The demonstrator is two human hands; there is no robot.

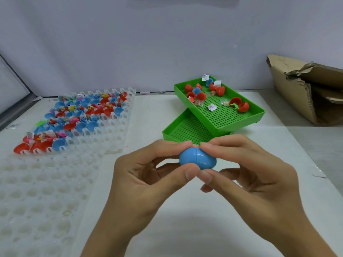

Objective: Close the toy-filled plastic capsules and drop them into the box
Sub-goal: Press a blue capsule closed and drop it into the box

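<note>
**Trainer:** Nearest to you, both hands met over the white tabletop (185,219). Your left hand (146,175) and right hand (248,169) each pinched one end of the smooth blue egg-shaped plastic capsule (197,158), forefingers curled over the top, thumbs under the front edge. The seam looked closed, or very nearly — I couldn't tell whether it had clicked all the way round.

**Operator:** So what would have made that squeeze better?

**Trainer:** You needed to press straight along the capsule's long axis, both halves square to each other, and feel for the snap. With your thumbs touching right at the seam, I judged a risk of skin or the toy's wrapper getting nipped there. Your grip was tight enough, so a firmer, even push was all it wanted.

**Operator:** And after that?

**Trainer:** Just beyond your fingers lay the lower green perforated plastic tray (185,128), and the second green perforated tray (226,115) sat tilted across it, holding loose red capsule halves (239,105), a few blue ones and small wrapped toys. To your left, the clear dimpled plastic holder sheet (37,191) ran back to rows of open red and blue toy-filled capsules (81,115) — plenty not yet closed.

**Operator:** And the box?

**Trainer:** The torn brown cardboard box (304,93) stood far right, well apart from your hands. You had a long reach, so I'd have kept the drop for your right hand.
</note>
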